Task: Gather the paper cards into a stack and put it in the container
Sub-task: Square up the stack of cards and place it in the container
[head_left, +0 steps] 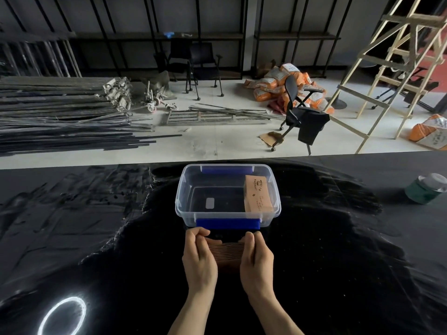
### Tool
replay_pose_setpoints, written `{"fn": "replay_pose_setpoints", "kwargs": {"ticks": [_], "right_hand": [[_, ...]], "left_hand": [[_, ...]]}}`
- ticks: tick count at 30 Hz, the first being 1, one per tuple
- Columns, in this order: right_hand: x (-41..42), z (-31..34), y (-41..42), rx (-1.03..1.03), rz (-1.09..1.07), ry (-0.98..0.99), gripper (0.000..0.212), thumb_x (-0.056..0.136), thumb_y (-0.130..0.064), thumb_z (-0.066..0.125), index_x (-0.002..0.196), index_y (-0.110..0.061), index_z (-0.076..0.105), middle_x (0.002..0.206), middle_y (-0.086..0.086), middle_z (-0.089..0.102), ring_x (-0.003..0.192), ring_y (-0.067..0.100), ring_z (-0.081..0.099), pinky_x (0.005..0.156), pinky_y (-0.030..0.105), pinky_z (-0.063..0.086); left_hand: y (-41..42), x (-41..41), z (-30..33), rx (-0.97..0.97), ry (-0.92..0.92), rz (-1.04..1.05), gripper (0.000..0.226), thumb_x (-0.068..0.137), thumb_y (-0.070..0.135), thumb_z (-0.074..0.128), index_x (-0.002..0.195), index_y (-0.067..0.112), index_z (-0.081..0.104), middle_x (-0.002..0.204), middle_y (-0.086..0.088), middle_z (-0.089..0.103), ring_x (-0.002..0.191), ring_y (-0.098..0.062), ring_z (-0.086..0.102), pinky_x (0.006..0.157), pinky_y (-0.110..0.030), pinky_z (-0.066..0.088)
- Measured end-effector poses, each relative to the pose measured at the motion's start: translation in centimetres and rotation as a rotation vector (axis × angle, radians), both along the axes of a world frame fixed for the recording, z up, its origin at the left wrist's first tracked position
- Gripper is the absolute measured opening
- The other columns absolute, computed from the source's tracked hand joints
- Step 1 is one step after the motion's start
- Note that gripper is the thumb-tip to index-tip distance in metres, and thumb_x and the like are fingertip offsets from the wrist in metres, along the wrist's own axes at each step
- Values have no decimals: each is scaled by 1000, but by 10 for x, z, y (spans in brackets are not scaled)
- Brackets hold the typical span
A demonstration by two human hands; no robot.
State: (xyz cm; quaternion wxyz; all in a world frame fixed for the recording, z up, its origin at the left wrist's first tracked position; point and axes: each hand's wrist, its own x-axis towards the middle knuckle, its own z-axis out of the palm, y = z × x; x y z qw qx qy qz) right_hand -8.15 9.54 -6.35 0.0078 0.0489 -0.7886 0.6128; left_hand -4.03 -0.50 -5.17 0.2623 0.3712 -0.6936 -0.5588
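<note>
Nearest: left hand (198, 256) and right hand (257, 256) pressed against either side of a gathered stack of brown paper cards (228, 253) on the black table (96, 238) | Beyond: clear container (180, 197) holds one kraft box (257, 193) | Progress: stack apparently formed, not yet placed inside.

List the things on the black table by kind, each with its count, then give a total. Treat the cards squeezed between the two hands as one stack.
Clear plastic container: 1
Brown card stack between left hand and right hand: 1
Brown printed box inside the container: 1
Green tape roll: 1
Total: 4
</note>
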Motion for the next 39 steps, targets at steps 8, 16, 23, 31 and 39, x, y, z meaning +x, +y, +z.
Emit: {"fn": "replay_pose_setpoints", "kwargs": {"ticks": [8,16,23,31,39], "right_hand": [[4,3,0,-37,-6,-18,31,108,-21,46,81,-17,61,72,7,70,63,22,66,59,38,59],[3,5,-2,-19,-33,-82,33,108,-23,46,78,-18,61,71,5,69,65,22,66,63,40,61],[2,21,3,-89,62,-105,23,105,-23,54,87,-17,65,79,4,71,71,16,68,63,22,58],[-7,59,27,-405,358,-336,37,86,-14,81,121,-15,67,109,11,79,104,28,76,90,40,64],[-16,82,31,-333,426,-281,37,91,2,74,125,-10,69,110,13,81,107,28,76,94,41,61]], "left_hand": [[-27,13,41,-596,-178,-578,31,99,50,44,122,36,59,112,22,66,107,2,61,90,-15,47],[-28,6,66,-846,-584,-988,63,84,25,73,140,36,45,136,11,61,125,-14,59,108,-33,49],[-31,7,61,-757,-574,-884,58,81,16,73,129,40,53,127,15,68,115,-13,67,100,-32,54],[-39,10,57,-16,-161,-540,46,68,22,95,106,28,70,96,5,81,93,-9,77,81,-26,63],[-32,10,70,391,6,-474,57,58,25,89,110,8,74,102,-10,82,101,-29,78,98,-51,59]]}}
